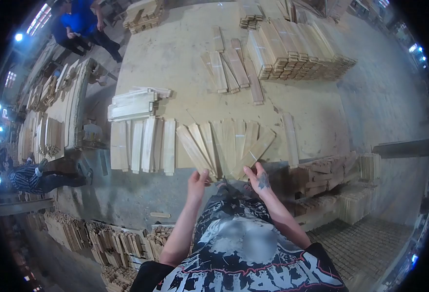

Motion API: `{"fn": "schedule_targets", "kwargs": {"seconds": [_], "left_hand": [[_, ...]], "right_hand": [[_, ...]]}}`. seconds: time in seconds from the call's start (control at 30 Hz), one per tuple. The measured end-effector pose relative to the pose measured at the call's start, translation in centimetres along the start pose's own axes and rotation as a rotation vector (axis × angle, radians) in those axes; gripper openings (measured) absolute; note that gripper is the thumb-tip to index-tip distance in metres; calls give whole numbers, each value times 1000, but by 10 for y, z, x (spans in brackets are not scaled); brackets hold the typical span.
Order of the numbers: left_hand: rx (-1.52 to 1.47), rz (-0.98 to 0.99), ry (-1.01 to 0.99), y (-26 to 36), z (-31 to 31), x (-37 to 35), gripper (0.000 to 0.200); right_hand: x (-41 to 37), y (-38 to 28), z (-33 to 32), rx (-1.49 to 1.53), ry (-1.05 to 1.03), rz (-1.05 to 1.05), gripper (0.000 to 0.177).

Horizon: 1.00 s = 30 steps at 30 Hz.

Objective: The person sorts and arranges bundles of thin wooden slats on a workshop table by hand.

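Note:
A fan of thin, pale wooden slats [223,138] spreads over the table's near edge, its lower ends gathered towards me. My left hand [200,179] is closed at the low end of the leftmost slats. On the other side, my right hand [257,176] grips the rightmost slat [262,145], which tilts up to the right; the thumb lies on its face. The fingers under the wood are partly hidden. Left of the fan lies a row of slats [149,146], with a pile of paler slats [130,104] behind it. A single slat [289,138] lies to the right.
Farther back on the table [175,63] are loose slats [226,65] and a large stack [292,51]. Stacked wood [329,173] stands at the lower right, more bundles [122,246] at the lower left. One person [80,22] is at the upper left, another [29,177] at the left.

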<state>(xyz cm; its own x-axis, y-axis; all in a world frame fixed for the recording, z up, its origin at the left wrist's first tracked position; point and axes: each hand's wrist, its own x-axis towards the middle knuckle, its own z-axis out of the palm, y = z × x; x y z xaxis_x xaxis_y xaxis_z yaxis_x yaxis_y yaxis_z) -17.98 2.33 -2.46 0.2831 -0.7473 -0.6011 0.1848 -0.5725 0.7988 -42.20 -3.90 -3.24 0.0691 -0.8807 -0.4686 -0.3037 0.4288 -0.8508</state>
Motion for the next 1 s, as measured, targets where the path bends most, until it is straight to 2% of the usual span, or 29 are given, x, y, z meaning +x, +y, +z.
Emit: {"fn": "schedule_targets", "kwargs": {"seconds": [0.07,0.2,0.3,0.4,0.5,0.6,0.7,0.8,1.0], "left_hand": [[74,15,8,-10,14,5,31],[21,0,17,-15,25,9,29],[-136,-31,-36,-21,27,10,29],[-112,-55,-52,-13,30,7,29],[-94,-38,-54,-15,30,9,29],[-74,5,-96,-12,27,9,29],[77,39,-130,-9,24,11,28],[422,170,-127,-16,20,22,32],[747,175,-241,0,19,-2,38]], "right_hand": [[7,13,10,-55,16,-52,45],[0,-3,21,99,-22,-114,48],[3,-4,24,82,-40,-163,43],[12,11,31,-185,0,-310,44],[9,5,31,-389,-35,-237,48],[12,10,34,-524,-1,-340,50],[1,-24,23,-391,-118,-223,51],[1,-19,23,-264,-152,-288,54],[-8,4,11,-361,-280,-308,59]]}}
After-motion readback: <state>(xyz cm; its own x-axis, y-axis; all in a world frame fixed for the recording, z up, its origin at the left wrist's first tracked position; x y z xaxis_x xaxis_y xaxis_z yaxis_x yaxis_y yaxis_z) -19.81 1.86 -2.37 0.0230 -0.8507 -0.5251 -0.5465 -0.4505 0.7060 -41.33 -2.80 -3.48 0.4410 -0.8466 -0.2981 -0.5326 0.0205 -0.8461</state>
